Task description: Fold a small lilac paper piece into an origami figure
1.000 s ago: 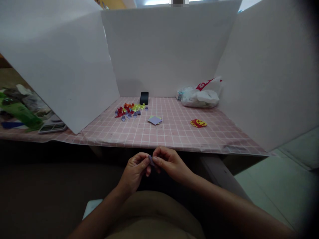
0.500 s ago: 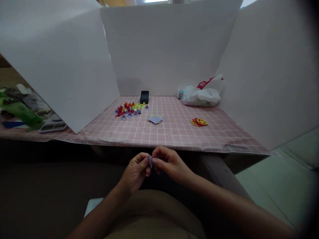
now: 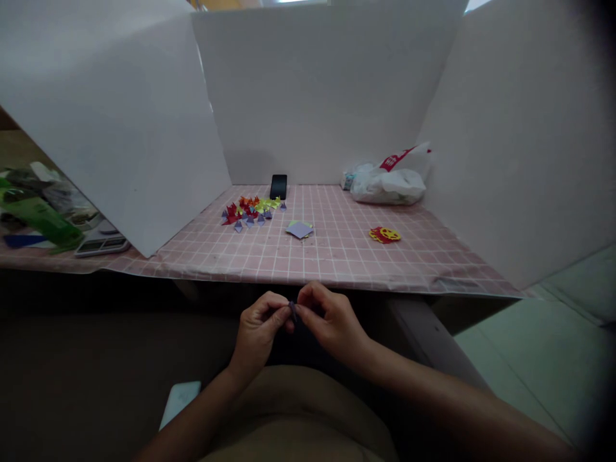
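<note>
Between my hands, just below the table's front edge, is a small folded purple paper point(image 3: 293, 312), seen nearly edge-on. My left hand point(image 3: 262, 327) pinches it from the left with thumb and fingers. From the other side my right hand point(image 3: 332, 321) grips it between thumb and forefinger; fingertips hide much of it. Beyond them on the table lies a stack of square papers point(image 3: 300, 230), purple on top with pale green beneath. Further left sits a cluster of small folded paper pieces point(image 3: 249, 208) in red, orange, yellow and purple.
A pink checked tablecloth point(image 3: 337, 256) covers the table, with white boards point(image 3: 317, 96) on three sides. A dark phone point(image 3: 278, 187) leans at the back. Right of it are a white plastic bag point(image 3: 389, 185) and yellow and red cutouts point(image 3: 385, 235). A scale point(image 3: 102, 245) stands left.
The purple paper has turned in my fingers and now shows less of its face. Both hands have shifted slightly, keeping their pinch.
</note>
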A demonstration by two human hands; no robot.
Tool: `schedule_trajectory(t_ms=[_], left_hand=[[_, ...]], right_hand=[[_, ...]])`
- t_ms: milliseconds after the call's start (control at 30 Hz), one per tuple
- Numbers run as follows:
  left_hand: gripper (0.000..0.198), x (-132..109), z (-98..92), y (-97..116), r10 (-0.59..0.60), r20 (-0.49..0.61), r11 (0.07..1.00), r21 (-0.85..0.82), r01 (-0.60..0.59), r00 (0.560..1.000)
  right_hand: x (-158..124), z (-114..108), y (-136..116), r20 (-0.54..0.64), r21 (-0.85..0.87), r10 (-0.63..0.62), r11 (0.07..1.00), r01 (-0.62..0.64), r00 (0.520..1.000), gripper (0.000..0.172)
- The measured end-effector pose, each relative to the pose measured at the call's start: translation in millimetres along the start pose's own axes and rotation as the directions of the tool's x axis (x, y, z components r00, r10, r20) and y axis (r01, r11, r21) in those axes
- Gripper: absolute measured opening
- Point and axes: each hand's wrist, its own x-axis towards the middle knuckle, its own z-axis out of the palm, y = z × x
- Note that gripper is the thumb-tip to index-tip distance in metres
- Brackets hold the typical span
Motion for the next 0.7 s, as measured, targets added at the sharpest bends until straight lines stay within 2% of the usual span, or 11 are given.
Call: schedule_trajectory(t_ms=[133,367,533,700], left_hand=[[0.009,-2.1,0.7,3.6,0.162,-0.022,0.974,0.166,-0.156,0.987],[0.009,-2.6,-5.3,-0.7,0.314,0.009,0.886,0.357,-0.296,0.949],[0.012,-2.8,-8.6,-1.1,0.380,0.038,0.835,0.415,-0.361,0.924],[0.010,-2.8,-8.5,1.3,0.396,0.047,0.817,0.437,-0.375,0.917]], right_hand=[[-0.1,1.0,-0.7,0.007,0.060,0.036,0.998,-0.036,0.999,0.008],[2.1,-3.3,-4.9,0.085,0.216,0.111,0.968,-0.127,0.990,0.014],[3.2,-5.6,-5.5,0.146,0.297,0.164,0.934,-0.201,0.976,0.017],[4.1,-5.5,-2.6,0.170,0.337,0.200,0.908,-0.248,0.965,0.015]])
